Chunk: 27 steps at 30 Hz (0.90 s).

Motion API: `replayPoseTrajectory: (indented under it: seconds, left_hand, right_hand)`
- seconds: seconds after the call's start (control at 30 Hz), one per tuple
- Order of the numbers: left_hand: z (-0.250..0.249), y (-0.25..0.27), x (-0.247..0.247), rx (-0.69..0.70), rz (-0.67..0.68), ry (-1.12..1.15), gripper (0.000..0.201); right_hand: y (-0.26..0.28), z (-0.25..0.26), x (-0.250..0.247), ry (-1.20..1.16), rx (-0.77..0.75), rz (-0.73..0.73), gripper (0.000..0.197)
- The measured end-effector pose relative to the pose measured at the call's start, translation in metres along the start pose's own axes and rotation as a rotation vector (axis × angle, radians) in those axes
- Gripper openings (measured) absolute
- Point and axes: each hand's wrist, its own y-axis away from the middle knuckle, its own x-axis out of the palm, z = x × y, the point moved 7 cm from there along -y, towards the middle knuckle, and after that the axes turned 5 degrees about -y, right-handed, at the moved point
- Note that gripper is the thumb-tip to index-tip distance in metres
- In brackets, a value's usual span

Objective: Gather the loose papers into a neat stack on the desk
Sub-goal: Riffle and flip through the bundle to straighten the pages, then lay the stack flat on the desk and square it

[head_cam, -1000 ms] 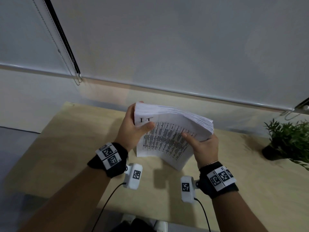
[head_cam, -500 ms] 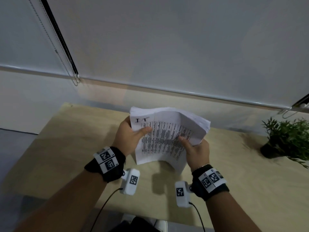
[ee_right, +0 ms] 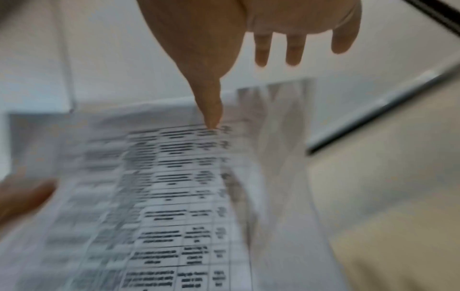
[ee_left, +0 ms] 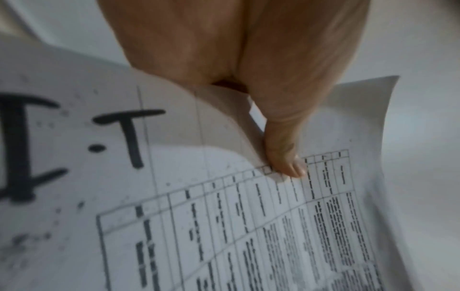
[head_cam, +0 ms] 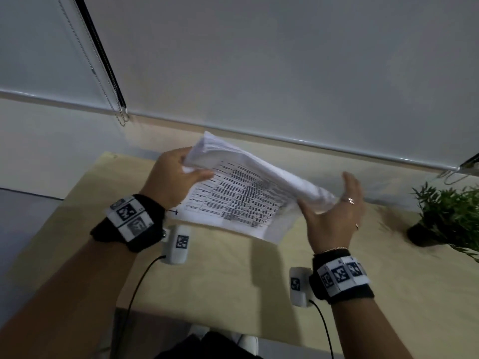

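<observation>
Head view: left hand (head_cam: pixel 173 178) pinches the papers (head_cam: pixel 243 198) at one end, thumb on top, holding them above the desk (head_cam: pixel 212 278); right hand (head_cam: pixel 334 216) is spread wide at the far end, likely to square the edges. Left wrist view: thumb clamps the printed top sheet. Right wrist view: fingers (ee_right: pixel 293 49) straight, gripping nothing.

Your left hand (head_cam: pixel 172 178): its grip pinches the papers (head_cam: pixel 241 195) at their left end.
Your right hand (head_cam: pixel 334 216): against their right end.
Bench (head_cam: pixel 233 281): below both.
Plant (head_cam: pixel 451 216): right of your right hand, on the bench.
</observation>
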Motion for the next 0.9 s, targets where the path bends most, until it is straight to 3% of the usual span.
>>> replayPoseTrajectory:
  seconds: [0.07, 0.1, 0.13, 0.2, 0.33, 0.4, 0.47, 0.53, 0.6, 0.8, 0.9]
  left_hand:
    - [0.030, 0.006, -0.006, -0.109, 0.026, 0.019, 0.023]
    - [0.045, 0.010, -0.005, -0.154, 0.047, 0.048, 0.023]
    - [0.056, 0.013, -0.003, -0.190, 0.048, 0.084, 0.022]
    - [0.069, 0.023, 0.003, -0.237, 0.002, 0.096, 0.020]
    - [0.065, 0.048, 0.016, -0.277, -0.291, 0.084, 0.016]
    - [0.070, 0.064, 0.026, -0.329, -0.364, 0.183, 0.018]
    - [0.083, 0.079, 0.040, -0.362, -0.309, 0.234, 0.024]
    - [0.100, 0.093, 0.056, -0.434, -0.190, 0.230, 0.025]
    - [0.112, 0.100, 0.066, -0.491, -0.115, 0.207, 0.020]
    - [0.096, 0.100, 0.062, -0.422, -0.197, 0.229, 0.019]
    - [0.097, 0.108, 0.067, -0.425, -0.171, 0.185, 0.038]
  right_hand:
    - [0.006, -0.039, 0.011, -0.338, 0.258, 0.061, 0.107]
    - [0.011, -0.053, 0.022, -0.547, 0.385, 0.136, 0.105]
    - [0.016, -0.060, 0.034, -0.728, 0.480, 0.232, 0.095]
    - [0.022, -0.058, 0.047, -0.871, 0.553, 0.363, 0.059]
    - [0.021, -0.045, 0.026, -0.678, 0.392, 0.176, 0.012]
    - [0.029, -0.039, 0.016, -0.525, 0.266, 0.104, 0.021]
    - [0.045, -0.045, 0.017, -0.414, 0.250, 0.120, 0.021]
    - [0.063, -0.062, 0.027, -0.383, 0.323, 0.185, 0.017]
    - [0.074, -0.072, 0.034, -0.394, 0.396, 0.225, 0.024]
    - [0.070, -0.065, 0.023, -0.597, 0.411, 0.159, 0.028]
    - [0.080, -0.063, 0.031, -0.509, 0.346, 0.232, 0.030]
